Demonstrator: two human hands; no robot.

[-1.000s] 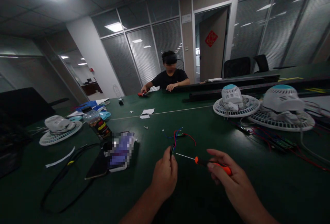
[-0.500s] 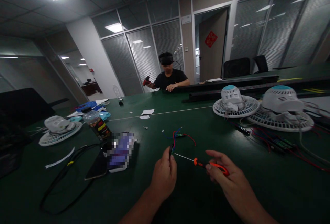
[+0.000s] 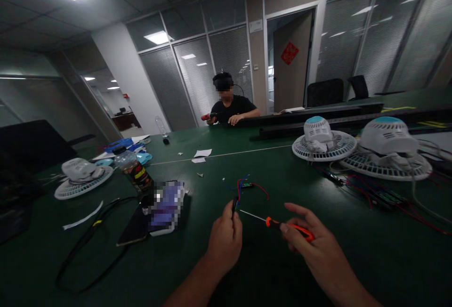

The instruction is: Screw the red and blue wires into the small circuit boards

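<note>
In the head view my left hand (image 3: 225,236) pinches a small dark part (image 3: 235,204) between thumb and fingers; its exact kind is hard to make out. Red and blue wires (image 3: 240,188) rise from it towards a small green circuit board (image 3: 246,185) on the table. My right hand (image 3: 312,238) holds a screwdriver (image 3: 273,222) by its orange and black handle. The thin metal shaft points left, and its tip is at or very close to the part in my left hand; contact cannot be told.
White fan housings (image 3: 323,140) stand at the right beside loose wires and boards (image 3: 386,197). To the left are a phone (image 3: 133,226), a bottle (image 3: 136,173), a black cable (image 3: 74,255) and another fan part (image 3: 83,180). Across the green table (image 3: 197,269) sits a person (image 3: 231,109) with a red power drill (image 3: 208,117).
My hands and the screwdriver stay nearly still. Across the table, the person has lowered the drill and turned it more level, and their head has shifted slightly left.
</note>
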